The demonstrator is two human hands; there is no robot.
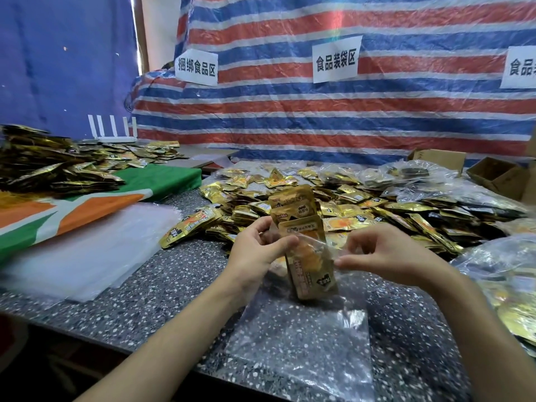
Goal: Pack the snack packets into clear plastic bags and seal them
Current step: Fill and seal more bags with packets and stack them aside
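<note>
My left hand (259,249) grips a fanned stack of gold snack packets (301,224), held upright over the speckled table (162,274). The lowest packet is partly inside the mouth of a clear plastic bag (301,340) that lies toward me on the table. My right hand (385,250) pinches the bag's open edge on the right side of the packets. A large heap of loose gold packets (377,210) lies just behind both hands.
A stack of flat clear bags (87,256) lies at the left beside a green, orange and white cloth (87,207). Another packet pile (43,163) sits far left. Filled clear bags (499,274) lie at the right, cardboard boxes (493,175) behind. A striped tarp (348,111) with paper signs forms the backdrop.
</note>
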